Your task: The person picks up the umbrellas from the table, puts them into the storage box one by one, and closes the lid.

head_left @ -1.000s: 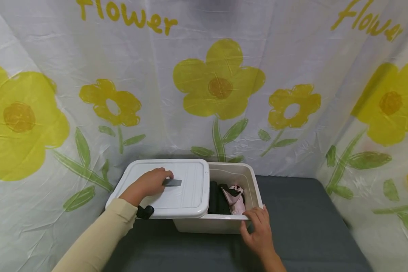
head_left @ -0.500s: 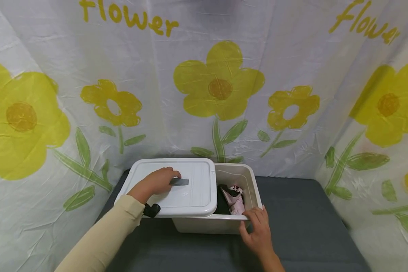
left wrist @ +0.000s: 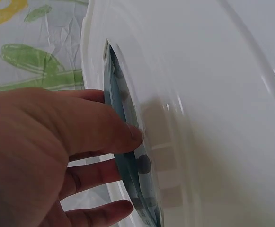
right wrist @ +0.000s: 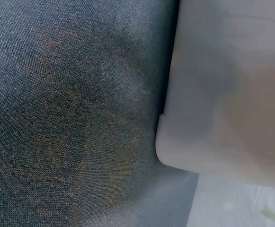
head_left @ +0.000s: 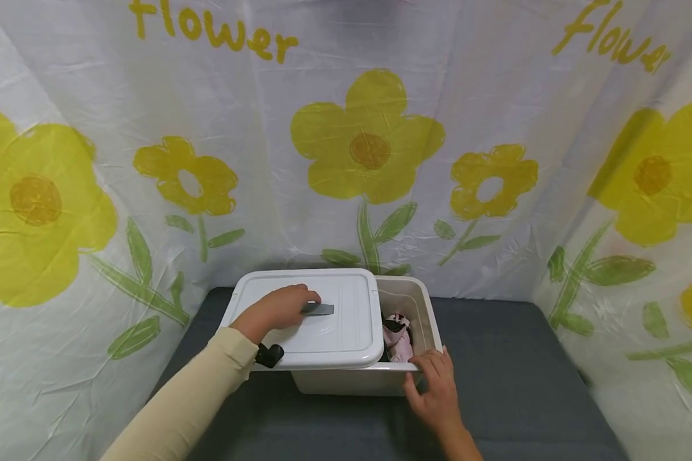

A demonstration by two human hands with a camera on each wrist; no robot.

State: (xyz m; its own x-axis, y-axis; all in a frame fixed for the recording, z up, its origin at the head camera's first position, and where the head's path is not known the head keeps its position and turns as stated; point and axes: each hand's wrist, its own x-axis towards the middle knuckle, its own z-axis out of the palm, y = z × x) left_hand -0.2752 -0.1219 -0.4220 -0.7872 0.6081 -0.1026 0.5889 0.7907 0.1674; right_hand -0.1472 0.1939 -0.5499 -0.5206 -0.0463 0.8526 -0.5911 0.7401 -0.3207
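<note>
My left hand (head_left: 279, 307) pinches the grey handle (head_left: 318, 309) of a white lid (head_left: 346, 336). In the left wrist view the thumb lies on one side of the handle (left wrist: 128, 165), with fingers on the other. The lid covers the left and middle of a beige storage box (head_left: 352, 383) and overhangs its left end. Through the gap at the right, pink and black folded cloth (head_left: 400, 339) shows inside. At the front right corner of the box my right hand (head_left: 438, 390) holds the rim, fingers over it and thumb below. The right wrist view shows only the box's outer wall.
The box stands on a dark grey padded surface (head_left: 507, 371), which extends to its right and in front. A white curtain (head_left: 277, 192) with yellow flowers hangs close behind and on both sides. A black strap piece (head_left: 270, 355) sits at the left wrist.
The left hand has slid the lid to the right across the box, narrowing the gap and hiding the black cloth at its left. The right hand stays at the rim.
</note>
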